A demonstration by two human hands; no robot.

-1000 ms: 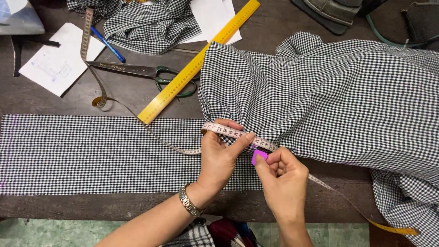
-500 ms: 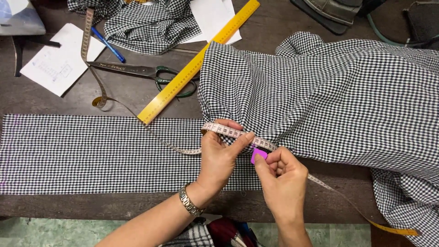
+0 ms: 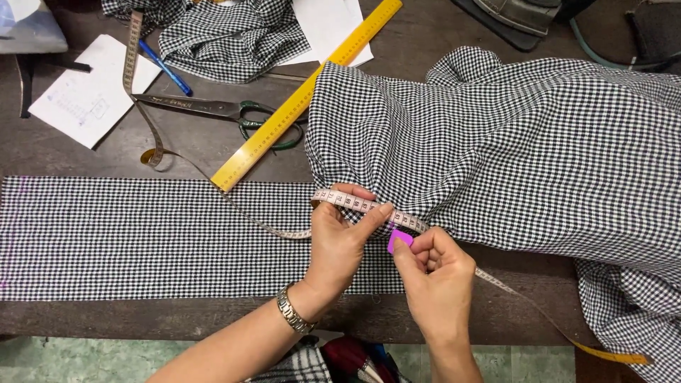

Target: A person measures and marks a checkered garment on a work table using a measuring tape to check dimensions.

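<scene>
My left hand (image 3: 342,237) pinches a flexible measuring tape (image 3: 369,206) against the edge of a large black-and-white checked cloth (image 3: 511,149). My right hand (image 3: 436,273) holds a small purple piece of tailor's chalk (image 3: 398,240) with its tip just under the tape, at the cloth's edge. The tape runs on left across a long flat strip of the same checked fabric (image 3: 142,237) and trails right past my right hand to the table's front edge. I wear a metal watch on the left wrist.
A yellow ruler (image 3: 305,92) lies diagonally on the dark table (image 3: 213,142), over green-handled scissors (image 3: 220,110). A blue pen (image 3: 164,67), white papers (image 3: 85,99) and another bunch of checked cloth (image 3: 227,32) lie at the back left. An iron's base (image 3: 525,14) stands at the back right.
</scene>
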